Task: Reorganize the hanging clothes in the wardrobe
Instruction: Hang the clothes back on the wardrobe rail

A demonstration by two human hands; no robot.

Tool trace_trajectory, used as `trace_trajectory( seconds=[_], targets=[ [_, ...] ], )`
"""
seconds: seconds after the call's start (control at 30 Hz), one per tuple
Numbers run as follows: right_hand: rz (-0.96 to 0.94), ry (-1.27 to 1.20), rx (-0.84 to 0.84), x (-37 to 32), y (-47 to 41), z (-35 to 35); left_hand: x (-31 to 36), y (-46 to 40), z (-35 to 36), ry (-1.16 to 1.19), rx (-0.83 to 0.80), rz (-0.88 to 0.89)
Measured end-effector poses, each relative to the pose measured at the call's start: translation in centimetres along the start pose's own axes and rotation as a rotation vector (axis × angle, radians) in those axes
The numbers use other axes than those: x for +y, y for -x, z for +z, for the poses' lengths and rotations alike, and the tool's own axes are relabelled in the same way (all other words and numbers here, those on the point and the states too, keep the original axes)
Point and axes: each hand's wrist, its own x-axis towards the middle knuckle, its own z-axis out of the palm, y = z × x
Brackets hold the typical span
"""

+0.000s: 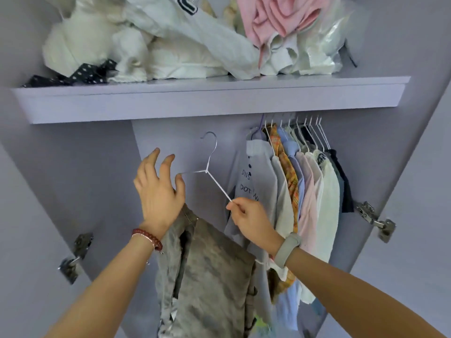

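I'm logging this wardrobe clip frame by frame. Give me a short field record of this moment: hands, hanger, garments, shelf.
right hand: pinches the lower right arm of the white hanger
left hand: fingers spread, at the hanger's left end
hanger hook: in the air, not on the rail
grey garment: draped below the hanger
hung clothes: bunched on the right of the rail
shelf: piled with loose clothes
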Motion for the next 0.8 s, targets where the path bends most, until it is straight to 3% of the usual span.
trace_trajectory(
  seconds=[0.2,0.43,0.63,0.8],
  targets=[
    [0.064,-0.023,0.194,0.1,-6.0,0.4,2.5,-7.0,-1.1,-0.174,0.084,0.244],
    [0.223,0.053,0.409,0.9,-13.9,-0.5,2.4,-9.8,3.1,-0.333,0.049,0.241],
    [0.378,0.142,0.298,5.6,-16.8,-1.9,1.2,-10.5,5.0,-0.357,0.174,0.283],
    [0.401,0.183,0.269,6.4,-17.0,-2.2,1.4,-10.6,5.1,-0.364,0.217,0.286]
  ],
)
